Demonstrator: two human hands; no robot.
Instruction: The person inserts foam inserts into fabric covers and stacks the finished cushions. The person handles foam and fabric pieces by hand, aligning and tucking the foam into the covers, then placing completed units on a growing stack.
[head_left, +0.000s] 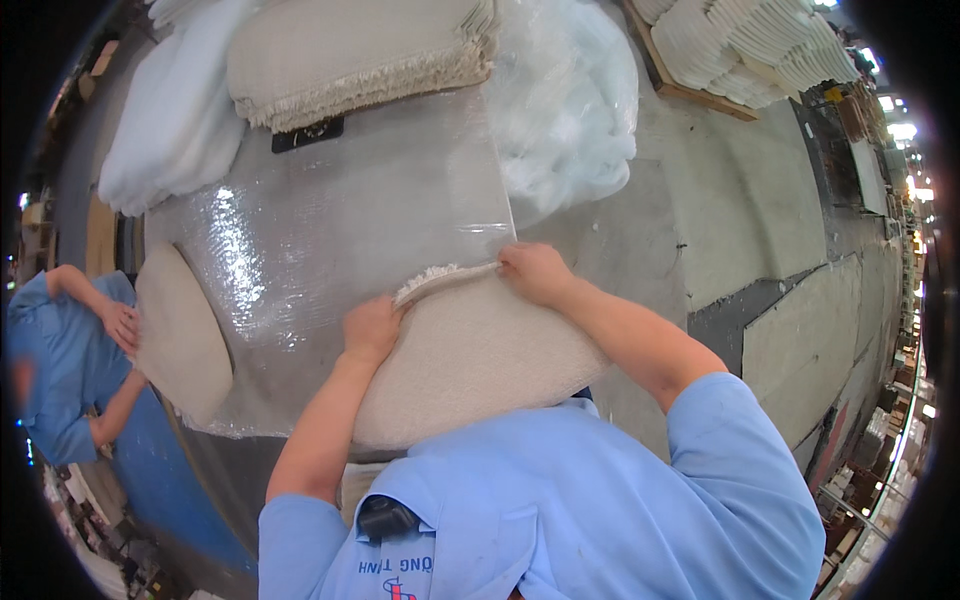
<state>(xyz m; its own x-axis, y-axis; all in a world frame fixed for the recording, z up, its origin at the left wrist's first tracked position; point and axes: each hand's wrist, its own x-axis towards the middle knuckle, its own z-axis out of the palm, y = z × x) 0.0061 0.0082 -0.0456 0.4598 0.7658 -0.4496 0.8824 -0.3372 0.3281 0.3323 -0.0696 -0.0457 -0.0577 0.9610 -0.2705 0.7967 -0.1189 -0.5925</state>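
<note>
A beige pile cover, like a rug or cushion cover (470,350), lies against my front at the table's near edge. Its far edge is folded up and shows a fluffy white fringe. My left hand (372,328) is closed on the left end of that edge. At the right end, my right hand (532,272) pinches the same edge, fingers curled. Beneath the cover's far side is the table (350,190), wrapped in shiny clear plastic.
Stacked beige pieces (360,60) lie at the table's far side. White fluffy filling (180,130) is piled left of them; a clear bag of white filling (565,110) stands right. Another person (70,350) handles a beige piece (180,335) at left. Folded pieces sit on a pallet (690,90) at far right.
</note>
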